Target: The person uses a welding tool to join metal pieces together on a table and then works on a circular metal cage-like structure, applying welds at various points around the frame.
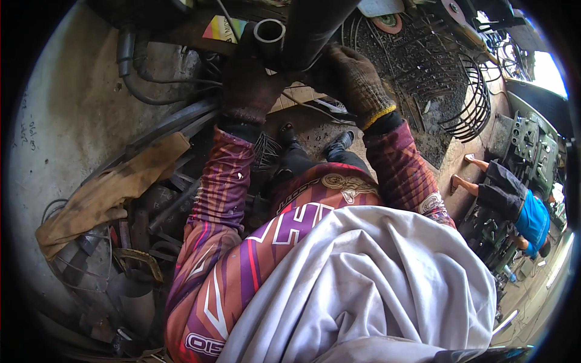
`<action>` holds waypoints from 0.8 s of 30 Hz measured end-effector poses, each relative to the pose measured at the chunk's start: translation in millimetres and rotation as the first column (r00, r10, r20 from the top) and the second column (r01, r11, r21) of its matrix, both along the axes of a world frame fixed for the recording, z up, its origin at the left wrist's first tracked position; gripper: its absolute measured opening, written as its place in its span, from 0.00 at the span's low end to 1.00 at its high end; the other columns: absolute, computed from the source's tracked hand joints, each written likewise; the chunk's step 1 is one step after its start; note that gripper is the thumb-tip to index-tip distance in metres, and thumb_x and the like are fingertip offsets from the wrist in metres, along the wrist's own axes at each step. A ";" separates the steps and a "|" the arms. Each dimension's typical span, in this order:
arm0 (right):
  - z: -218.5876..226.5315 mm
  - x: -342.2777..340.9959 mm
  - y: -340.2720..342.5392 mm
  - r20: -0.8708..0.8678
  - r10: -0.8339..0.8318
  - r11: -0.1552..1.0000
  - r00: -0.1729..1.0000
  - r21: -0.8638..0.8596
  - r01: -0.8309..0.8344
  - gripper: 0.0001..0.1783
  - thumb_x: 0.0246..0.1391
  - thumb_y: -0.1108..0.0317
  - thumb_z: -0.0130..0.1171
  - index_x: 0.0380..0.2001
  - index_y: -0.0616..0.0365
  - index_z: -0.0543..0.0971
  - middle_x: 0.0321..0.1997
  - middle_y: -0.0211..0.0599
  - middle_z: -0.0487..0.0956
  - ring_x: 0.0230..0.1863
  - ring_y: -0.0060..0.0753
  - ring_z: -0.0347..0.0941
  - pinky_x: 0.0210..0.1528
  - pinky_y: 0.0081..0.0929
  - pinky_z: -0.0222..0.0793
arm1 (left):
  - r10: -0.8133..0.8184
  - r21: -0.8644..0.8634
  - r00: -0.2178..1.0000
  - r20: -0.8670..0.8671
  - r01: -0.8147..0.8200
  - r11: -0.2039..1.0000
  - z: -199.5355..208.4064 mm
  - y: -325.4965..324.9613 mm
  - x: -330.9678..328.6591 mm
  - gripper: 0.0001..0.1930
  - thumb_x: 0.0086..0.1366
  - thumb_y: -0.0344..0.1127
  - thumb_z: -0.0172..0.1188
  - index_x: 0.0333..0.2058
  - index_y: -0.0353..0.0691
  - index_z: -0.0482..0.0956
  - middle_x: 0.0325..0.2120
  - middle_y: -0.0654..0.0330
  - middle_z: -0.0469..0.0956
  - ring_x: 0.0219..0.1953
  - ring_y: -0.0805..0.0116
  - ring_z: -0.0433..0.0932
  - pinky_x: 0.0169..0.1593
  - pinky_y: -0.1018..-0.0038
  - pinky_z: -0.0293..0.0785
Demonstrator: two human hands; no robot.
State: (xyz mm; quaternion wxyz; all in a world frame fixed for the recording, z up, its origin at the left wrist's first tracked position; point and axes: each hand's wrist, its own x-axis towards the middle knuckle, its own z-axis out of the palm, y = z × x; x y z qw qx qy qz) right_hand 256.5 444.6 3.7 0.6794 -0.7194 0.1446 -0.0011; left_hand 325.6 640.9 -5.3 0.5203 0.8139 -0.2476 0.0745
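My left hand (247, 88), in a dark work glove, is closed around a short metal pipe (269, 31) whose bright round end faces up. Its fingertips are lost in shadow. Just right of that pipe, a thick dark cylinder (315, 30) slants down from the top edge. My right hand (357, 81) wears a brown knit glove with a yellow cuff. Its fingers curl in beside the cylinder's lower end, and what they grip is hidden.
Wire rods and curved metal bars (469, 103) lie on a dirty bench (417, 91) at right. A brown cloth (115, 193) drapes over scrap metal at left, near cables (151, 100). A person in blue (532, 221) bends by machinery at far right.
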 end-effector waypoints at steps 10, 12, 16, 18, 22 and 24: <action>17.4 -5.7 9.6 -0.045 -0.265 0.956 0.963 0.122 0.268 0.21 0.63 0.56 0.52 0.51 0.61 0.74 0.41 0.39 0.80 0.41 0.28 0.78 0.43 0.24 0.75 | -0.011 0.072 0.985 -0.170 0.024 0.997 20.8 -4.3 -6.6 0.44 0.39 0.44 0.78 0.55 0.38 0.66 0.46 0.52 0.77 0.50 0.55 0.77 0.53 0.64 0.73; 2.6 -6.8 0.8 -0.023 -0.231 0.973 0.973 0.000 0.231 0.22 0.63 0.56 0.53 0.53 0.61 0.74 0.42 0.40 0.80 0.43 0.29 0.78 0.44 0.24 0.74 | 0.002 0.114 0.982 -0.189 0.020 0.993 25.0 -8.1 -8.8 0.46 0.39 0.44 0.78 0.55 0.37 0.65 0.48 0.52 0.76 0.51 0.55 0.76 0.54 0.64 0.72; 9.9 0.8 10.1 0.127 -0.342 0.937 0.931 0.126 0.327 0.20 0.65 0.56 0.50 0.52 0.60 0.74 0.44 0.38 0.80 0.44 0.28 0.77 0.45 0.25 0.74 | 0.017 0.126 0.985 -0.169 0.004 0.992 26.9 -3.7 -11.8 0.47 0.38 0.46 0.79 0.56 0.37 0.64 0.49 0.51 0.74 0.51 0.55 0.76 0.54 0.63 0.71; 8.4 9.8 19.3 0.289 -0.411 0.911 0.865 0.170 0.376 0.18 0.67 0.57 0.48 0.50 0.59 0.74 0.44 0.37 0.80 0.43 0.29 0.77 0.44 0.26 0.74 | -0.001 0.084 0.988 -0.155 0.014 0.996 26.0 -2.7 -10.1 0.47 0.39 0.47 0.78 0.56 0.37 0.64 0.49 0.50 0.74 0.51 0.54 0.76 0.53 0.63 0.72; -1.6 40.8 28.5 0.532 -0.365 0.880 0.764 -0.070 0.469 0.15 0.64 0.61 0.51 0.48 0.59 0.75 0.42 0.40 0.80 0.44 0.36 0.77 0.45 0.30 0.73 | 0.011 0.101 1.000 -0.004 -0.010 0.995 10.9 1.4 -2.8 0.45 0.40 0.47 0.78 0.55 0.37 0.66 0.48 0.50 0.74 0.50 0.54 0.76 0.51 0.63 0.72; -9.1 51.3 36.0 0.590 -0.331 0.852 0.737 -0.148 0.502 0.15 0.61 0.62 0.54 0.47 0.59 0.74 0.42 0.41 0.80 0.43 0.39 0.77 0.45 0.32 0.73 | 0.039 0.136 0.996 0.076 -0.050 0.990 -3.4 4.4 1.1 0.43 0.40 0.47 0.78 0.53 0.36 0.67 0.46 0.50 0.75 0.49 0.54 0.77 0.50 0.62 0.73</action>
